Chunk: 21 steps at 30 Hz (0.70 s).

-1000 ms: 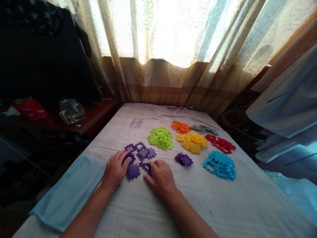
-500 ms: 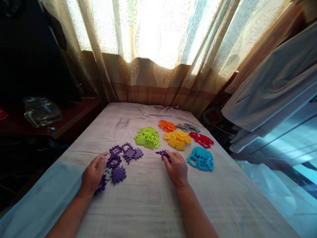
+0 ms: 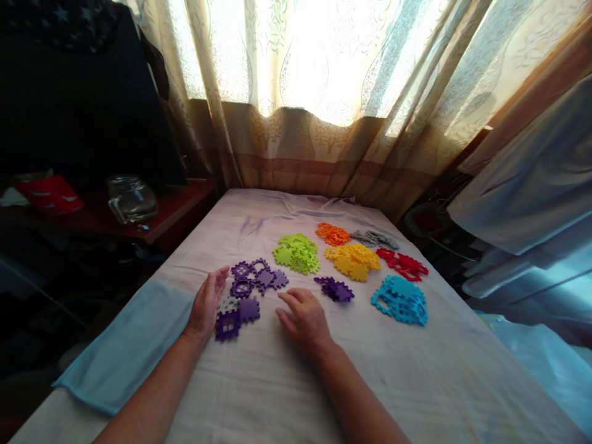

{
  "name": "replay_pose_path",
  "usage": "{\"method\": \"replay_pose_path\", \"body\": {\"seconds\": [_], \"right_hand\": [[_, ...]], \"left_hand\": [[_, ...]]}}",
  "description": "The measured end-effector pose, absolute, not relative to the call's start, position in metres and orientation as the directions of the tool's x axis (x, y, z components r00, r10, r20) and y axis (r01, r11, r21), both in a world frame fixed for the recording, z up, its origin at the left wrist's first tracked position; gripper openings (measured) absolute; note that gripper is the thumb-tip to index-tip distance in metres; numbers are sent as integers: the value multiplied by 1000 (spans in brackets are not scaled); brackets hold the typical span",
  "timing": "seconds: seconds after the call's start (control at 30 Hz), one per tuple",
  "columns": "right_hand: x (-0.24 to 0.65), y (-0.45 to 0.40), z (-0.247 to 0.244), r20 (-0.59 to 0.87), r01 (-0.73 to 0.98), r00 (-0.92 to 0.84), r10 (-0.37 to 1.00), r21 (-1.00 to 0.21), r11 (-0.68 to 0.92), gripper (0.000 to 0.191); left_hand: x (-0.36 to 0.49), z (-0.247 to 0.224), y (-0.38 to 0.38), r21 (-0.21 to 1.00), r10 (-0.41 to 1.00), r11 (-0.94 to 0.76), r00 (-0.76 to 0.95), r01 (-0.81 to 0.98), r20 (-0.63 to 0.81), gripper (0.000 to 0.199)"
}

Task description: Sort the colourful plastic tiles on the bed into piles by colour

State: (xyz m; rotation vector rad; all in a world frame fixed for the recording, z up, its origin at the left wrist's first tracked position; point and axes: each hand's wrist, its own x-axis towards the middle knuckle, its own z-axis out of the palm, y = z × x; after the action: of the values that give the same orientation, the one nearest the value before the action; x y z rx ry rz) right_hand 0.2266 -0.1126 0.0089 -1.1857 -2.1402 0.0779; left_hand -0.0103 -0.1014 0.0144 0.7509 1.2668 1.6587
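Note:
Flat purple building tiles with notched edges (image 3: 250, 309) lie spread at the left centre, some with window cut-outs, and a grey tile (image 3: 228, 304) is among them. My left hand (image 3: 207, 306) rests on its edge just left of these tiles, fingers stretched out and holding nothing. To their right, my right hand (image 3: 303, 320) is over the sheet, empty, with thumb and fingers apart. A small purple pile (image 3: 337, 290) lies beyond its fingertips. Farther off are heaps of tiles in lime green (image 3: 296, 253), yellow (image 3: 354, 262), orange (image 3: 333, 234), grey (image 3: 374, 239), red (image 3: 403, 264) and blue (image 3: 400, 300).
A pale sheet (image 3: 287, 382) covers the work surface, with a light blue cloth (image 3: 134, 345) at its left edge. On a dark side table are a glass jug (image 3: 132, 200) and a red object (image 3: 50, 194). Curtains (image 3: 300, 145) hang behind; clothes (image 3: 522, 179) hang at right.
My right hand has let go of a purple tile at the small purple pile and moved left, toward the spread tiles. The view has shifted, bringing more of the side table into sight.

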Motion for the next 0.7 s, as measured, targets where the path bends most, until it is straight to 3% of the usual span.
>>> {"method": "replay_pose_path", "body": {"seconds": [0.13,0.3,0.53,0.7], "right_hand": [[190,-115,13,392,641,-535,749,-389,662,55],[180,-110,14,292,628,-578,762,-437,644,43],[206,-111,10,397,679,-438,807,-442,586,34],[262,-104,10,518,866,-134,845,-354,354,25]], "left_hand": [[-10,16,-103,957,916,-69,-397,-282,-51,55],[-11,16,-102,955,916,-76,-397,-288,-47,62],[-12,16,-101,958,919,-67,-391,-279,-49,69],[-12,15,-101,960,921,-68,-386,-271,-44,68]]}}
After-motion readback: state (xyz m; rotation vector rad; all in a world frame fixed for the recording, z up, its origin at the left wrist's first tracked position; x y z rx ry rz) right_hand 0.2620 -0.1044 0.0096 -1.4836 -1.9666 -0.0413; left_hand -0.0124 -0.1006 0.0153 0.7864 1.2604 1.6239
